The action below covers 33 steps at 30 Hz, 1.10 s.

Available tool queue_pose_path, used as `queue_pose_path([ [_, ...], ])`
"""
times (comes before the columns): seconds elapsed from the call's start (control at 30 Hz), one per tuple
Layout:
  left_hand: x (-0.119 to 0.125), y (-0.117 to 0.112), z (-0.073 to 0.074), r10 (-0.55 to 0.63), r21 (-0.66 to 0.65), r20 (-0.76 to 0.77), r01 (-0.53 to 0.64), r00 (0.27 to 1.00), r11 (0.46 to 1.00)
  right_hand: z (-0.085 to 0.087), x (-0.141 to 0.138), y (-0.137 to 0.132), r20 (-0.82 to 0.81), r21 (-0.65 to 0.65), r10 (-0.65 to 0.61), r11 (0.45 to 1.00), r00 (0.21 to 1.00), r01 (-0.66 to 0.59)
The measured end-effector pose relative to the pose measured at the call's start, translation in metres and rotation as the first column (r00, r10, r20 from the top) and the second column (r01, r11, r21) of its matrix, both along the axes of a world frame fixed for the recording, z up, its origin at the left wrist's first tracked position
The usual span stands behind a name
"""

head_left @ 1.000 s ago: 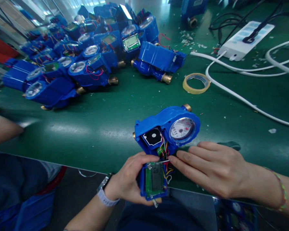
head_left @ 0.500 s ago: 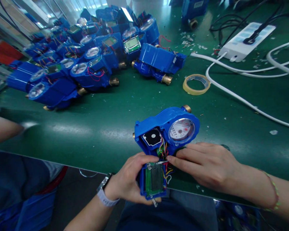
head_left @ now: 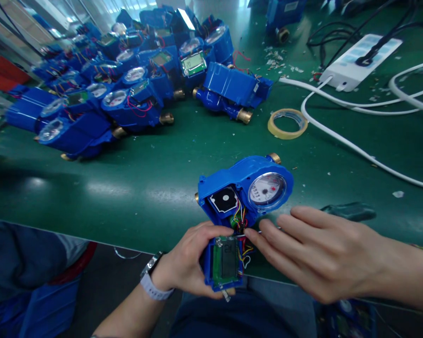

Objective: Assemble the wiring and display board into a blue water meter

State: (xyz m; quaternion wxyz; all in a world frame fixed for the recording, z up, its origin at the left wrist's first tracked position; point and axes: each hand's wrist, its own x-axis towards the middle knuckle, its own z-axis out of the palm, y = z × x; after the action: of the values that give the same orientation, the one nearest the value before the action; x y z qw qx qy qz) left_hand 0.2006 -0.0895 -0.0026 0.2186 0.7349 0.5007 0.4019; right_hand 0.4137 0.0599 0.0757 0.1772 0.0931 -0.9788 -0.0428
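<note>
A blue water meter [head_left: 229,176] with a round dial [head_left: 268,190] lies on the bench, its side compartment uncovered. Coloured wires [head_left: 240,218] run from that compartment to a blue display module [head_left: 227,263] with a green board and a dark screen. My left hand [head_left: 188,263] is closed around the module, thumb along its upper edge. My right hand [head_left: 317,249] reaches in from the right, index fingertip at the wires beside the module. Its thumb is hidden, and what it pinches is unclear. A thin shaft shows by these fingers. Behind them lies a dark green handle [head_left: 352,211].
Many blue meters [head_left: 137,89] crowd the bench [head_left: 137,159] at the back left. A roll of yellow tape [head_left: 287,124] lies beyond the meter. A white power strip [head_left: 363,61] with white cable [head_left: 341,138] is at the right. Small scraps [head_left: 275,58] litter the bench.
My right hand has turned and shifted slightly, uncovering the green handle behind it. Marks now show on the module's screen. A bare arm at the left has left view. My left hand keeps its grip.
</note>
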Motion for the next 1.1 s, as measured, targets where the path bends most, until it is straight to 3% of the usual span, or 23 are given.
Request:
queue_pose_path([
  [0.13,0.000,0.002,0.001,-0.012,-0.008,0.012,0.012,1.000,1.000,-0.011,-0.003,0.010,-0.048,-0.054,0.070,0.996,0.996,-0.073],
  [0.37,0.001,0.003,0.003,-0.013,0.014,0.008,0.013,1.000,1.000,-0.025,-0.003,0.012,-0.075,-0.133,0.068,0.988,0.995,-0.077],
  [0.7,-0.001,-0.001,0.001,-0.014,-0.021,0.015,0.014,1.000,1.000,-0.028,-0.001,0.002,-0.036,-0.240,-0.029,0.971,0.999,0.020],
  [0.9,0.000,-0.003,0.000,0.017,-0.093,0.106,-0.007,0.994,0.996,-0.019,0.002,-0.002,0.109,-0.320,-0.119,0.936,0.987,0.148],
  [0.97,0.001,-0.002,0.000,0.021,-0.103,0.133,-0.007,0.991,0.995,-0.010,0.004,-0.002,0.143,-0.469,-0.188,0.851,0.972,0.234],
  [1.0,0.001,-0.002,0.000,0.018,-0.104,0.141,-0.003,0.990,0.995,-0.005,0.006,-0.003,0.158,-0.597,-0.216,0.756,0.963,0.268],
  [1.03,0.001,-0.001,0.000,0.013,-0.105,0.142,0.002,0.990,0.994,-0.002,0.008,-0.005,0.173,-0.742,-0.237,0.608,0.956,0.285],
  [1.1,0.000,-0.001,0.001,-0.001,-0.099,0.136,0.014,0.991,0.995,-0.001,0.017,-0.017,0.216,-0.948,-0.261,0.173,0.941,0.266],
])
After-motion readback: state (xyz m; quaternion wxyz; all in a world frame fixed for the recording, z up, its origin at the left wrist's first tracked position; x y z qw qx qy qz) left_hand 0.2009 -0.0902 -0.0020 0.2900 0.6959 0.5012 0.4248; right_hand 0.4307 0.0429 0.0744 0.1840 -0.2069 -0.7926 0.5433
